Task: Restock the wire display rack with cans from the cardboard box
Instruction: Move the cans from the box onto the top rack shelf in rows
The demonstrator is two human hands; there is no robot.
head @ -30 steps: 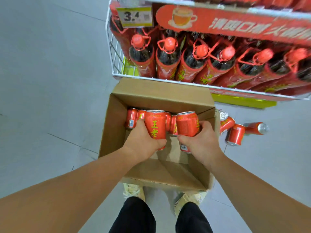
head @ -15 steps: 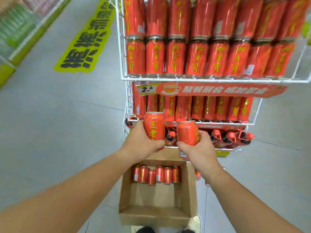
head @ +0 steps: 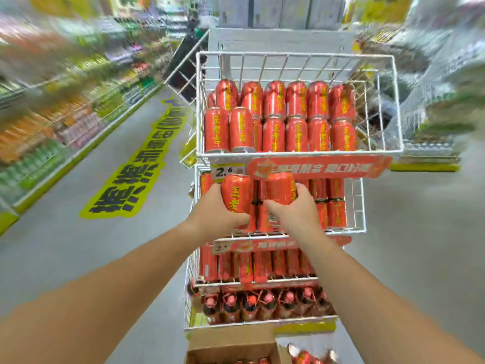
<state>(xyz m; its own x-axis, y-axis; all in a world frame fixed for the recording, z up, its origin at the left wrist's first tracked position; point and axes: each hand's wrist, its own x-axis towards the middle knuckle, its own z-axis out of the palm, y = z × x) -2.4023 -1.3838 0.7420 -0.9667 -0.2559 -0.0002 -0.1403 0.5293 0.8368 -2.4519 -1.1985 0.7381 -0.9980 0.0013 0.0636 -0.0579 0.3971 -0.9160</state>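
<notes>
My left hand (head: 215,212) grips an upright red can (head: 237,193) with yellow characters. Just to its right, my right hand (head: 294,212) grips a second red can (head: 280,189). Both cans are held in front of the second tier of the white wire display rack (head: 393,106), just below the price tag. The top basket holds two layers of red cans (head: 296,134), with bare wire at its right end. The cardboard box (head: 231,344) lies on the floor at the rack's foot, mostly cut off by the frame edge.
Lower tiers hold more red cans (head: 249,267) and red-capped bottles (head: 262,304). Loose cans (head: 307,357) lie on the floor right of the box. A yellow floor sticker (head: 136,169) marks the aisle to the left; blurred shelves (head: 52,106) line it.
Both hands have lifted their cans out of the box and up to the second tier. My view has swung upward, so the top basket now shows and the box has dropped to the bottom edge.
</notes>
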